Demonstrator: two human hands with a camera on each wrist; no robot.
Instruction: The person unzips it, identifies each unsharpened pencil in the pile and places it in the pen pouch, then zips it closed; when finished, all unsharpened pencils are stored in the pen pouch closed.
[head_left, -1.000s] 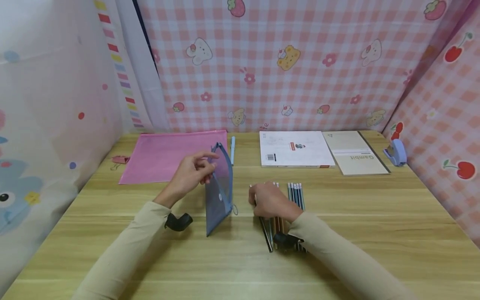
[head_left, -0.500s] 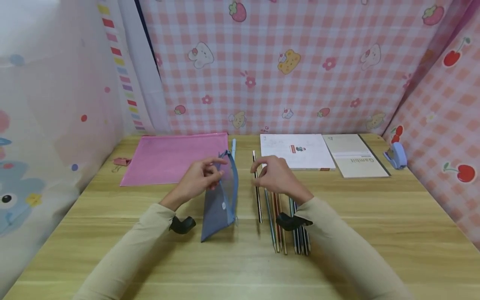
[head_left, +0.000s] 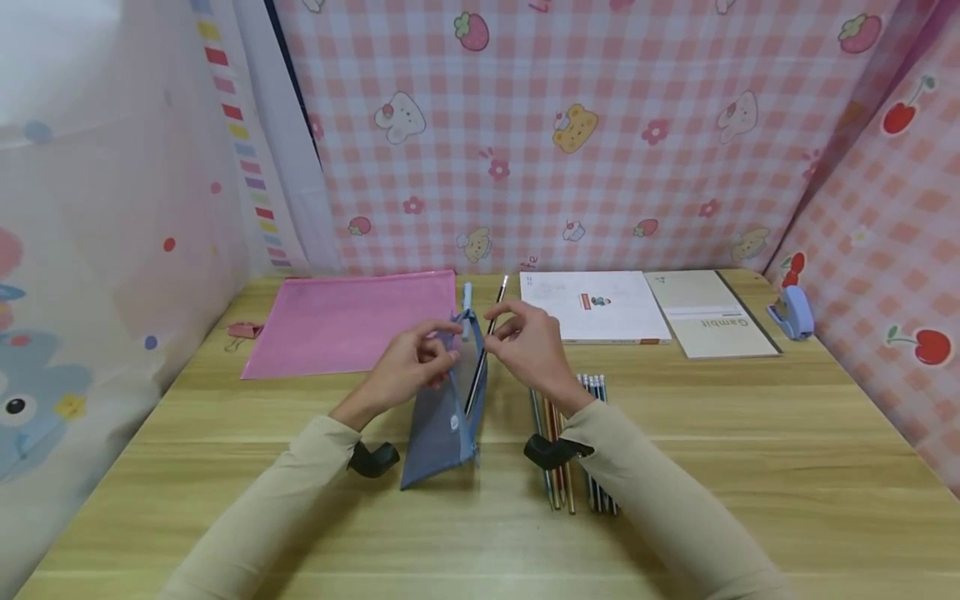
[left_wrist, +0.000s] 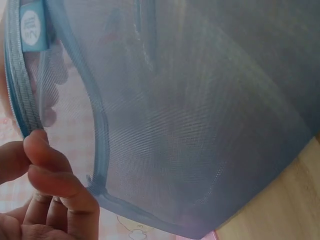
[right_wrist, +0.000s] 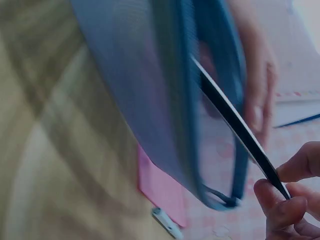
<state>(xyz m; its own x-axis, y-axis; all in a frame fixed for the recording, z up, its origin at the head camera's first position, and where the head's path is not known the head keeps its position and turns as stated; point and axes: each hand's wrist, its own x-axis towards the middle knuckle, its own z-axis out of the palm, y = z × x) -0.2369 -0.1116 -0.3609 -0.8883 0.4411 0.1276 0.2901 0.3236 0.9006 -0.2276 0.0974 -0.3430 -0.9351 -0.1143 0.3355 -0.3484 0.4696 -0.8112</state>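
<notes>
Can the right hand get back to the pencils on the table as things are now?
Probably yes: the pencils lie bare on the table just under the right hand's wrist. But it is pinching a black pencil going into the blue pouch.

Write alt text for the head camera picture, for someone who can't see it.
A person's left hand holds a blue mesh pouch open and upright on a wooden desk while the right hand slides a black pencil into it. More pencils lie beside the right forearm; a pink folder and booklets lie behind.
</notes>
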